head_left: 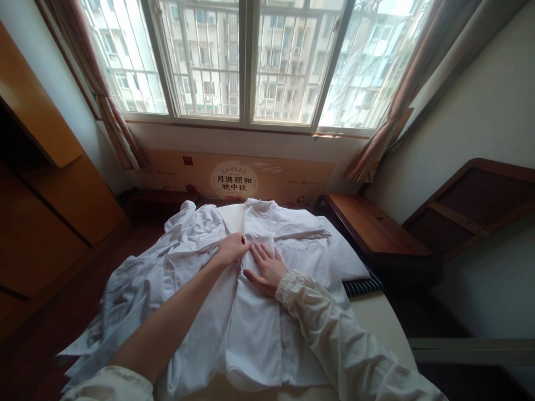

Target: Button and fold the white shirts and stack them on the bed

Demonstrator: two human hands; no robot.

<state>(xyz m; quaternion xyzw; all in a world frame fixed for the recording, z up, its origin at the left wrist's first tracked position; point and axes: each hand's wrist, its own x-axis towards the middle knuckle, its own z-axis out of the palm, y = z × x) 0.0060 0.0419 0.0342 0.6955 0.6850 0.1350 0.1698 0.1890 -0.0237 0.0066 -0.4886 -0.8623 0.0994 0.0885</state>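
At 4 o'clock, curved cream table (381, 318) edge shows; white shirt fabric (254, 334) overhangs at 8, creased, ridged mid-front. Right hand (266, 272) flat, grip apart; left hand (231, 248) curled, grip: can't tell.

The shirt (257, 340) I handle is plain white, my sleeves (334, 334) pale cream, my tabletop (378, 320) off-white. Around me I see orange-brown cabinets (42, 228), a reddish-brown wooden top (371, 223), pinkish-brown curtains (119, 133), dark red floor (45, 367) and a tan panel (292, 167) with black characters on a cream circle.
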